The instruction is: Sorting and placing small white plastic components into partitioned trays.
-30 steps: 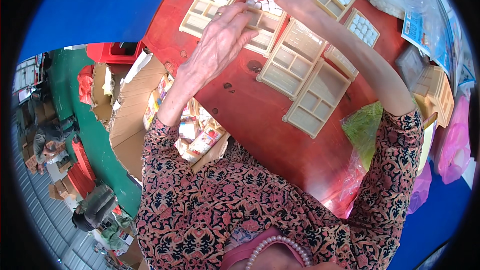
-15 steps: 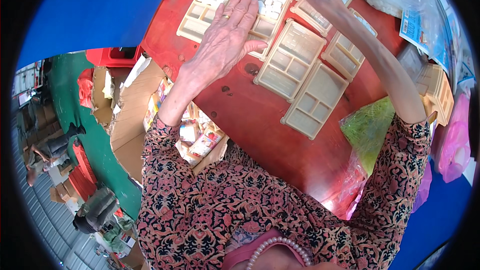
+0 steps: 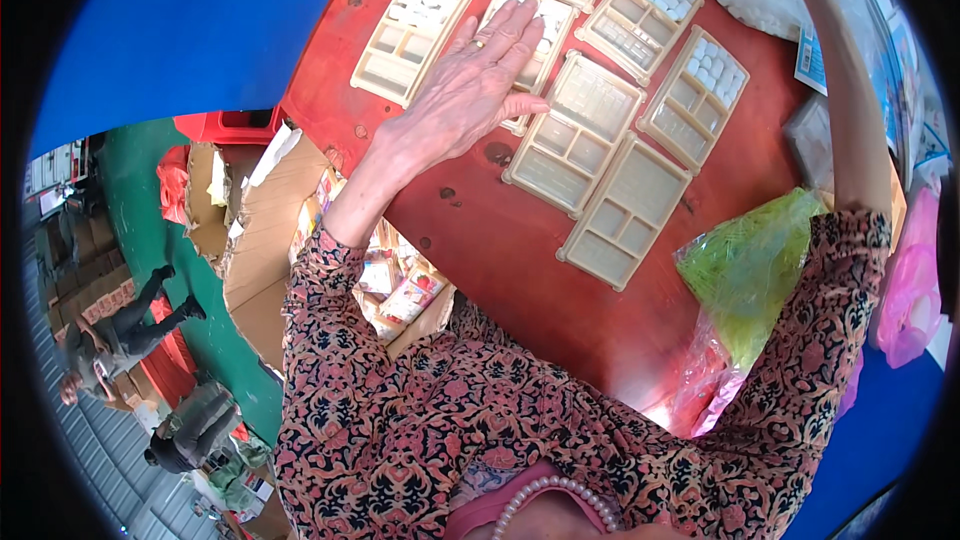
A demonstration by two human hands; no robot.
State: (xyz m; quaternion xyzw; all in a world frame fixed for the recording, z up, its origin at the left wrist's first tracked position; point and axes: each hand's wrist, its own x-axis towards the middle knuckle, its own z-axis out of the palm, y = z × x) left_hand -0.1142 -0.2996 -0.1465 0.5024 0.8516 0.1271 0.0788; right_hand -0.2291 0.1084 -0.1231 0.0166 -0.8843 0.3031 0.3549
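Left palm flat on the middle tray

Trays lie in slanted rows on our red bench (image 3: 520, 270). Our left hand (image 3: 475, 90) rests open, fingers spread, on the cream compartment tray (image 3: 530, 50), whose long axis runs away from us. Our right hand leaves the frame top right; its grip we cannot tell.

Green bag (image 3: 755, 265) beside pink bag (image 3: 705, 385)
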